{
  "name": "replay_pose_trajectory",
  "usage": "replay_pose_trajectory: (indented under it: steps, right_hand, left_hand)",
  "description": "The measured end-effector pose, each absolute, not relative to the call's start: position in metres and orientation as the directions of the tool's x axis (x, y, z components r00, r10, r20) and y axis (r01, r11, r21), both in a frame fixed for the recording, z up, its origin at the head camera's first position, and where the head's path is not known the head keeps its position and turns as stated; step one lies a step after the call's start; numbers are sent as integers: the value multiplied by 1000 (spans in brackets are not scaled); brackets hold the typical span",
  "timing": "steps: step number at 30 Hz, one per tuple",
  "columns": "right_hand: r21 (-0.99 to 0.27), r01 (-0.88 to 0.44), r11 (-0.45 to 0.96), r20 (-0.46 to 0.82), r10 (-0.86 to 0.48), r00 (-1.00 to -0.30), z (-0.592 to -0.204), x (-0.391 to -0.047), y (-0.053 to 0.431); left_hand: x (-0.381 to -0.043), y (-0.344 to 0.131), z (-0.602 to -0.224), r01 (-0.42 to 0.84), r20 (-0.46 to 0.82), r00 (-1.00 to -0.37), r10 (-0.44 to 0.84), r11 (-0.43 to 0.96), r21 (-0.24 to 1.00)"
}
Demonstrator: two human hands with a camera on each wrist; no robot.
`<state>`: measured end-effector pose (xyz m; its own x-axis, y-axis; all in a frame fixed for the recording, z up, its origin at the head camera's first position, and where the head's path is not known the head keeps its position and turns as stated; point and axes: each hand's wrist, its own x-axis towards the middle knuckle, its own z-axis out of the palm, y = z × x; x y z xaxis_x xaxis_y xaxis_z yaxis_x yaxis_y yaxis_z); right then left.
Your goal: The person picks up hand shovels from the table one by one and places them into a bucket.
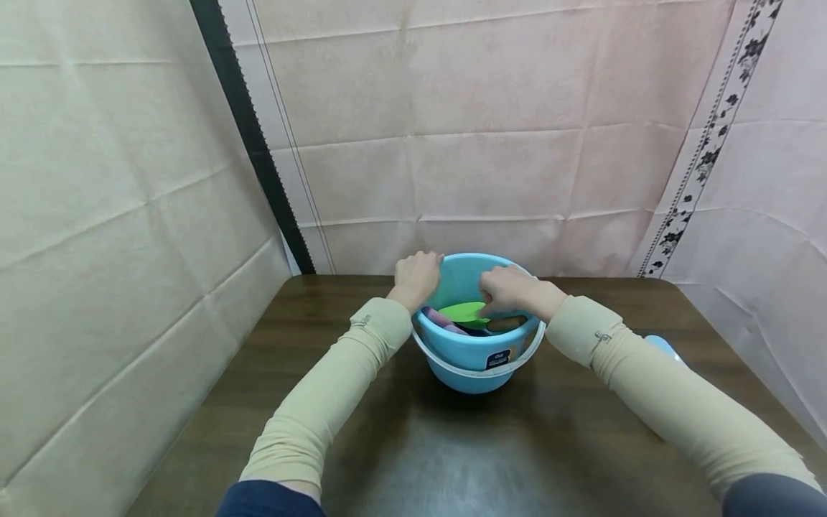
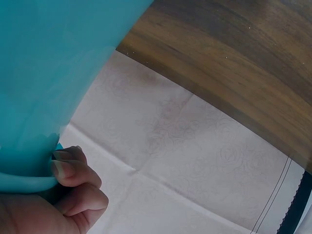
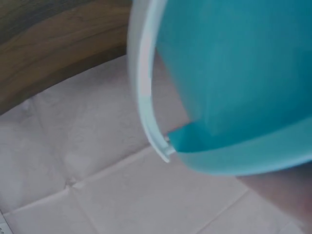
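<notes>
A light blue bucket (image 1: 474, 352) stands on the table with its pale handle (image 1: 481, 373) hanging down in front. My left hand (image 1: 416, 276) grips the bucket's left rim; in the left wrist view its curled fingers (image 2: 78, 170) hook over that rim. Over the right side of the bucket, my right hand (image 1: 513, 291) reaches inside, fingertips at a bright green object (image 1: 461, 312). Whether they pinch it is unclear. Beside it lie a purple-pink item (image 1: 442, 321) and a brown, handle-like piece (image 1: 507, 323). The bucket hides most of my right hand in the right wrist view.
The dark wooden table (image 1: 439, 459) extends around the bucket. Pale cloth (image 1: 491, 143) hangs behind and at both sides. A light blue item (image 1: 662, 347) lies to the right, partly covered by my right forearm.
</notes>
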<state>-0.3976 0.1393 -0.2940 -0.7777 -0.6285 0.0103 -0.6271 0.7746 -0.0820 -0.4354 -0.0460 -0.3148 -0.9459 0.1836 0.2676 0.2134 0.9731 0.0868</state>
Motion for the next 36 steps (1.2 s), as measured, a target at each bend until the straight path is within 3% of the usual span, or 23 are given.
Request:
replay_pose_trajectory:
  steps: [15,28,32,36]
  right_hand:
    - [-93,-638,765,60,-635,-770,-305,-408,141]
    - [-96,-614,783,-10,-618,-786,-305,-403,142]
    - [-131,-654,745,80,-649,-756,-298,-399,147]
    - [-134,-666,734,264,-621,-738,-290,-395,161]
  left_hand:
    - [-439,-46,-312,219,286,-939,193,974,63]
    - [-436,-45,-315,218,259,-946,193,973,72]
    - [-438,-45,-315,218,263,-945,192,973,73]
    - [-438,-46,-314,208,260,-948,182,975,77]
